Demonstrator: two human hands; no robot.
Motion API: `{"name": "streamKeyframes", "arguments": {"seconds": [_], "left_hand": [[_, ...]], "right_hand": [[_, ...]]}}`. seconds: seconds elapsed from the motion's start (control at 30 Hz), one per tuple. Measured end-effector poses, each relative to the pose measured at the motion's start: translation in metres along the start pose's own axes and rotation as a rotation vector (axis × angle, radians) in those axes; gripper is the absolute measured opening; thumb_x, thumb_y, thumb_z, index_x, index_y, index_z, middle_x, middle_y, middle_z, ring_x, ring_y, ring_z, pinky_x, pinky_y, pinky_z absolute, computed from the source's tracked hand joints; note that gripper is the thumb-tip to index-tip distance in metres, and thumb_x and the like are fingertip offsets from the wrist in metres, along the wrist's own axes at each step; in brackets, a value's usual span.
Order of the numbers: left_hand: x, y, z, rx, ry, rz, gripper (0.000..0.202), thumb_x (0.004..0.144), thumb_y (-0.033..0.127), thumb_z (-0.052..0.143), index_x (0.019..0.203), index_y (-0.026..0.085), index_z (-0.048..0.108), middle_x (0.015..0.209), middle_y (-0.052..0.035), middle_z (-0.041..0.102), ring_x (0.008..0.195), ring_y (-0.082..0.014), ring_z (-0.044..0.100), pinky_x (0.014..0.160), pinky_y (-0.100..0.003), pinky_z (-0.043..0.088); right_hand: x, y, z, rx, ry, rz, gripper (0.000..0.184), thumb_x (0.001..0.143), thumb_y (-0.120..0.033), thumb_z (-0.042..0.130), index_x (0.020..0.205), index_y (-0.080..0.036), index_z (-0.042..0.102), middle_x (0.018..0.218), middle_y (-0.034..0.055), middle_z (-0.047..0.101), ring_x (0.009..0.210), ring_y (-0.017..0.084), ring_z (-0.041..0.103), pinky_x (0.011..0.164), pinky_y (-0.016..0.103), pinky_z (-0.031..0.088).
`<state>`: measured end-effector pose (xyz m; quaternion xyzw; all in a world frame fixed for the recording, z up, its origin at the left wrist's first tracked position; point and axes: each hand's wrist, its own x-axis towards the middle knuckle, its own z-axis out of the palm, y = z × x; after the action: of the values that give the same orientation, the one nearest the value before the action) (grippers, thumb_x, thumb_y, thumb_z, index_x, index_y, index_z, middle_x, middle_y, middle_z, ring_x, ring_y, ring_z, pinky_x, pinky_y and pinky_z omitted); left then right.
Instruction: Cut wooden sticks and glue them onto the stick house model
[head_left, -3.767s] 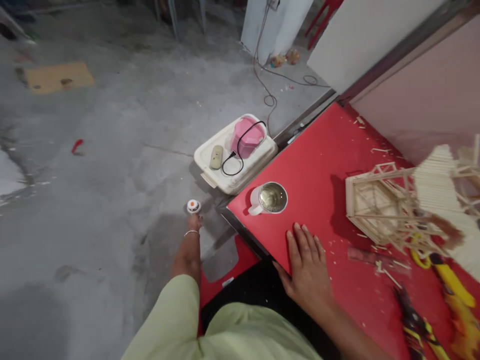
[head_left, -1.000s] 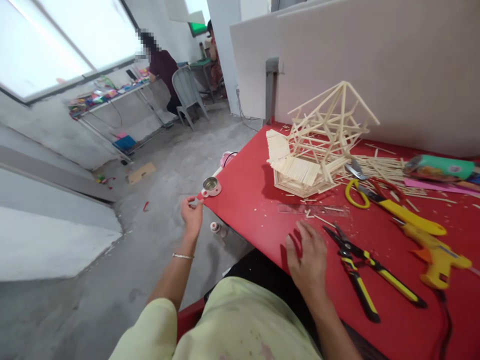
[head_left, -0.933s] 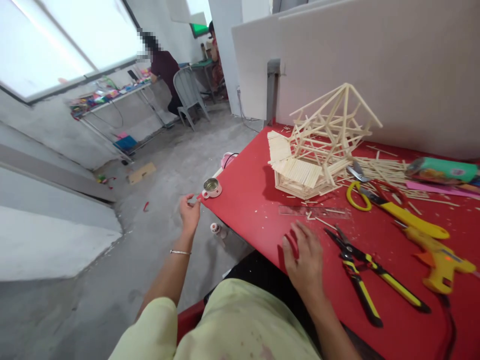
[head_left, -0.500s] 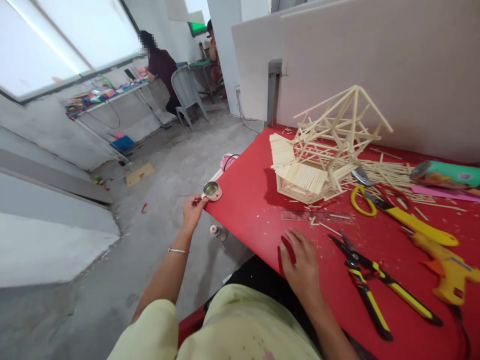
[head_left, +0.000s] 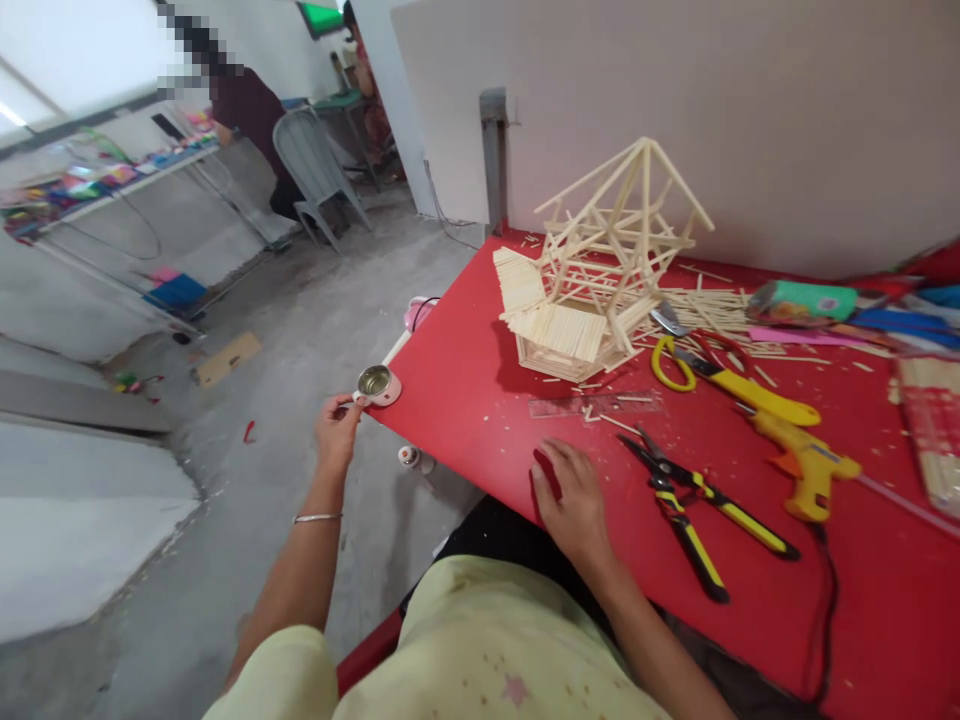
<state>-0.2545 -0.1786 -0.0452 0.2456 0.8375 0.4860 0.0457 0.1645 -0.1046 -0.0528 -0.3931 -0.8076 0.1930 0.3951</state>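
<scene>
My left hand (head_left: 337,428) grips the handle of a small white mug (head_left: 384,388) with a metal inside, which stands at the left corner of the red table (head_left: 457,400). On the table's near edge rests my right hand (head_left: 571,500), its fingers spread and holding nothing. Beyond it lies a clear ruler (head_left: 551,407) with stick scraps on it. A model of thin wooden sticks (head_left: 566,335), with an open peaked roof frame, stands farther back. Black and yellow pliers (head_left: 682,510) lie opened to the right of my right hand.
Yellow-handled scissors (head_left: 671,370), a yellow cutter (head_left: 765,398) and a yellow glue gun (head_left: 806,460) lie on the right, near a pile of loose sticks (head_left: 720,310). A bottle (head_left: 409,457) is below the table's edge. A person (head_left: 251,115) sits by a grey chair (head_left: 319,165).
The view has swung to the right, bringing a pack of sticks into sight at the right edge. My left hand stays on the mug's handle, and my right hand keeps its place.
</scene>
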Motion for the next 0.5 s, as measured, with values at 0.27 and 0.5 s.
{"name": "streamKeyframes", "arguments": {"seconds": [0.27,0.5], "left_hand": [[-0.075,0.025,0.014,0.013,0.162,0.254,0.024,0.091,0.044,0.060,0.089,0.020,0.062,0.081,-0.0011,0.062,0.073,-0.0169,0.057,0.076,-0.032,0.051],[-0.121,0.088,0.090,0.264,-0.498,0.813,0.055,0.097,0.053,0.059,0.138,0.017,0.061,0.145,-0.0190,0.062,0.142,-0.0330,0.053,0.120,-0.053,0.040]], "right_hand": [[-0.002,-0.012,-0.011,-0.098,-0.006,-0.020,0.031,0.099,-0.021,0.057,0.128,-0.020,0.066,0.128,0.0115,0.070,0.121,0.026,0.062,0.107,0.047,0.051],[-0.009,0.011,-0.091,-0.547,0.013,0.141,0.047,0.098,-0.037,0.060,0.140,-0.015,0.062,0.145,0.0200,0.058,0.134,0.036,0.052,0.115,0.058,0.041]]}}
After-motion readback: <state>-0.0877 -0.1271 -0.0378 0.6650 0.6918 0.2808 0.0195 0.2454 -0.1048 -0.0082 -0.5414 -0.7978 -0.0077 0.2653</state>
